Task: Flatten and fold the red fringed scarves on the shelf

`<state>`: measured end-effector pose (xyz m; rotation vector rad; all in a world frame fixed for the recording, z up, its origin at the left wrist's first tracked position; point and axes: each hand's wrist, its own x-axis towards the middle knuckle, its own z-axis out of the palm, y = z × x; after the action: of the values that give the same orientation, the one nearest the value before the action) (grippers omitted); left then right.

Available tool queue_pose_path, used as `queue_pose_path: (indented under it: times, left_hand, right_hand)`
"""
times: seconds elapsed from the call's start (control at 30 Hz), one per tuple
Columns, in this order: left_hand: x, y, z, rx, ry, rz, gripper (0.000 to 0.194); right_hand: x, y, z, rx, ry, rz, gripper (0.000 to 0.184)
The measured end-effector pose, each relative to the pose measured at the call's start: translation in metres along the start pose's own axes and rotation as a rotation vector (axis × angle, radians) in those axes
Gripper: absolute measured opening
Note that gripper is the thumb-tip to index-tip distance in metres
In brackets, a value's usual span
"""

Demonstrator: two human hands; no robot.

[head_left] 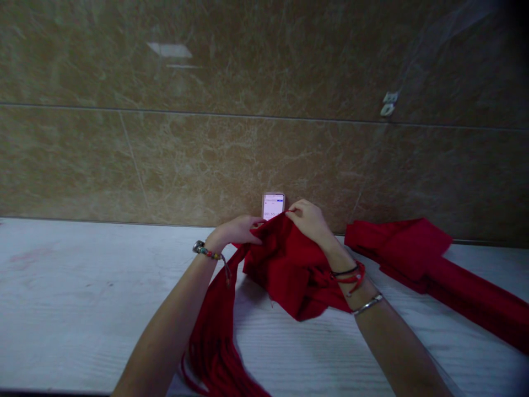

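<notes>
A crumpled red cloth is held up off the white surface, its top edge stretched between my hands. My right hand pinches that edge near its peak, thumb and fingertips together. At the upper left corner, my left hand grips the fabric between thumb and fingers; part of its fingertips is hidden by the cloth. From the left side hang long red strips, gathered in folds and running down past the bottom of the view. Just behind the raised edge stands a phone with a lit timer screen, its lower part covered.
Folded red fabric lies to the right, with a long band reaching the right edge. The white wood-grain table meets a brown marbled tile wall. A small white fitting is on the wall at upper right.
</notes>
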<state>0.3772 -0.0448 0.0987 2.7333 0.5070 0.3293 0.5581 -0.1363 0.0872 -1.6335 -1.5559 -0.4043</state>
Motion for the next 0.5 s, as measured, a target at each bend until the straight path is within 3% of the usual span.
queue_pose_path:
  times: [0.1, 0.27, 0.5]
  left_hand:
    - [0.001, 0.006, 0.003, -0.062, 0.035, -0.008, 0.036]
    - [0.004, 0.013, 0.007, 0.261, 0.259, -0.241, 0.024]
    - [-0.004, -0.021, -0.009, 0.42, 0.351, -0.413, 0.022]
  right_hand:
    - [0.0, -0.002, 0.001, -0.009, 0.018, 0.01, 0.011]
    - [0.0, -0.007, -0.004, -0.002, 0.044, 0.002, 0.01]
    - [0.003, 0.015, -0.014, -0.049, 0.215, 0.007, 0.014]
